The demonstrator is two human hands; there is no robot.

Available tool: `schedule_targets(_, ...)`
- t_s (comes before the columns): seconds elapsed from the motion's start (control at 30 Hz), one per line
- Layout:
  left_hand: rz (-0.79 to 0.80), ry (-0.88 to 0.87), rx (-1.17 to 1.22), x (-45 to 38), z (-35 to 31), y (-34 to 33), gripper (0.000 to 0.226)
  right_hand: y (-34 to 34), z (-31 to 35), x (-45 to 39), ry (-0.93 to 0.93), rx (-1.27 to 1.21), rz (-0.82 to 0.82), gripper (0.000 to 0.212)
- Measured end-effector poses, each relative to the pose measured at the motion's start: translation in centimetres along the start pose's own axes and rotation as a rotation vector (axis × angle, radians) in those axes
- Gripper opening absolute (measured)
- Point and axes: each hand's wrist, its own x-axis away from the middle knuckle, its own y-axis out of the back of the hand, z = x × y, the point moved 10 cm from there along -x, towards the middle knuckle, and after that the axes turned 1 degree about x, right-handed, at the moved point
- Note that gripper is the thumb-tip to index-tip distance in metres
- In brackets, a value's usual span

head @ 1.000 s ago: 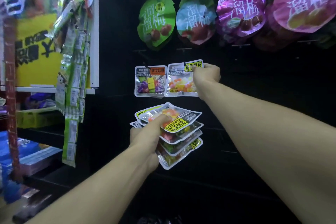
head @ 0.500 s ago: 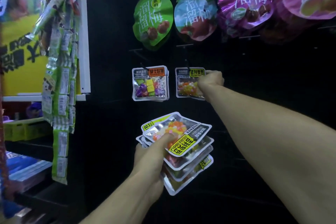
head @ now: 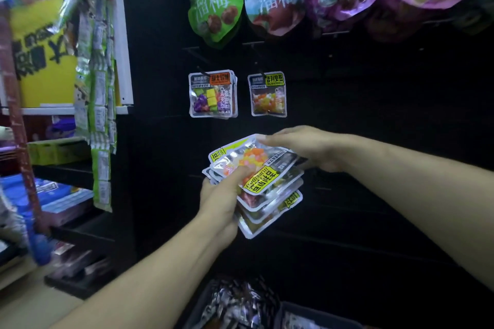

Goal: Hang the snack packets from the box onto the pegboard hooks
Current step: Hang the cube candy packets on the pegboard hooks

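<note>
black pegboard [head: 374, 115] is carrying one yellow-label packet [head: 268, 94] on its hook. left hand [head: 223, 196] is gripping the fanned stack [head: 263, 187], long axis running lower right. right hand [head: 302, 145], nearer the top packet [head: 251, 160], is closing fingers on its far edge, directly beneath the hook.

Two packet groups hanging side by side at mid-height on the pegboard [head: 374, 128]: hooked packets [head: 212, 95] left, single packet [head: 268, 95] right. Row of large pouches [head: 272, 0] along the top edge above. Below, in front of the board, stack of packets [head: 267, 203] between left hand [head: 222, 200] and right hand [head: 302, 147]. Box [head: 240, 304] at bottom. Hanging strips [head: 99, 104] far left.
</note>
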Motion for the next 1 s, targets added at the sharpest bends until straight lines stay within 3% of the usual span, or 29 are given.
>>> schedule_targets(0.07, 0.025, 0.018, 0.049, 0.8, 0.2, -0.8, 0.046, -1.6, -1.0, 1.4, 0.011, -0.107, 0.109, 0.062)
schedule_targets(0.13, 0.059, 0.015, 0.089, 1.5, 0.2, -1.7, 0.050, -2.3, -1.6, 2.8, 0.043, -0.315, 0.101, 0.054)
schedule_targets(0.23, 0.079, 0.005, 0.113, 2.8, 0.2, -3.1, 0.053, -2.2, -2.7, 3.9, 0.052, -0.665, -0.072, 0.037)
schedule_targets(0.37, 0.127, 0.030, 0.084, 4.0, 0.5, -4.2, 0.065, -2.0, -4.3, 4.9, 0.028, -0.811, -0.256, 0.016)
schedule_targets(0.47, 0.199, 0.013, -0.055, 4.6, 0.4, -4.6, 0.084, -2.0, -4.9, 5.5, 0.018, -0.864, -0.309, 0.008)
schedule_targets(0.63, 0.220, -0.044, -0.115, 5.3, -0.5, -3.7, 0.056, -2.3, -5.1, 6.0, 0.051, -0.861, -0.330, 0.018)
schedule_targets(1.0, 0.172, 0.070, -0.055, 5.1, 0.0, -1.4, 0.063, -0.2, -4.9, 4.5, 0.055, -0.746, -0.438, 0.027)
